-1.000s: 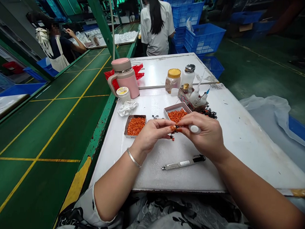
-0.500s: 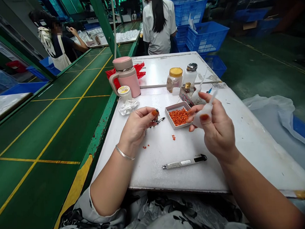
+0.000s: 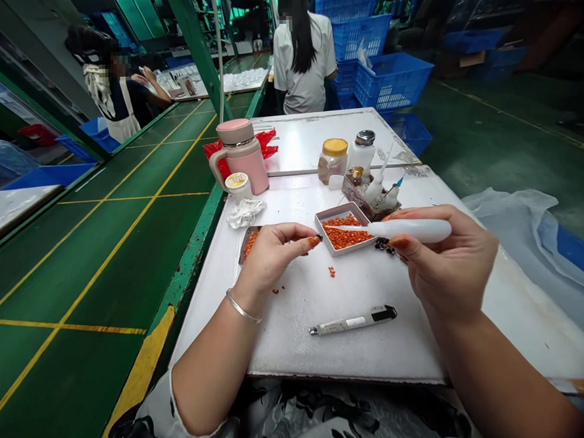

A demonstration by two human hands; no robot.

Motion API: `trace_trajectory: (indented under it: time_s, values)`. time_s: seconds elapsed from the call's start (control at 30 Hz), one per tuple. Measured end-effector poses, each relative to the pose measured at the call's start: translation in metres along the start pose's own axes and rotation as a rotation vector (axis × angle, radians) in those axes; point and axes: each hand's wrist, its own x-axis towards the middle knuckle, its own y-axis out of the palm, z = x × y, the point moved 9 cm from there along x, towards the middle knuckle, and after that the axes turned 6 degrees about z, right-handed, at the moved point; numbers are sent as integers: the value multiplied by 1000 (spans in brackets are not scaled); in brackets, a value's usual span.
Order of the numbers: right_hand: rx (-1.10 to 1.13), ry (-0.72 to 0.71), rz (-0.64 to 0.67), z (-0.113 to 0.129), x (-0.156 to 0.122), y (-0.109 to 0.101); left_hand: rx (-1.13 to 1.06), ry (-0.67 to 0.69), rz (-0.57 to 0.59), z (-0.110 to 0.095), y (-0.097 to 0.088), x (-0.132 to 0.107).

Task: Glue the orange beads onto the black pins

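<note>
My right hand grips a white squeeze bottle with a long thin nozzle, held level and pointing left over a small tray of orange beads. My left hand pinches a tiny dark piece between thumb and forefinger, right at the nozzle tip. A second tray of orange beads lies partly hidden behind my left hand. A few loose orange beads lie on the white foam board. A pen-like tool rests on the board nearer to me.
A pink mug, a small round tub, crumpled tissue, jars and a box of applicator bottles stand at the back. A green conveyor runs along the left. Two people work farther off by blue crates.
My right hand has lowered and turned the white bottle level, its nozzle now pointing left at my left fingertips. My left hand has shifted slightly right toward the bead tray.
</note>
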Motion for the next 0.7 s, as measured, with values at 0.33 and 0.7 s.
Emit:
trace_trajectory:
  time_s: [0.33,0.7]
  values:
    - [-52,-19,-16,10,-2,4,48,-1,2,-4,4,-3]
    - [-77,-43,1,14,-3,5,27,13,5,-4,4,-3]
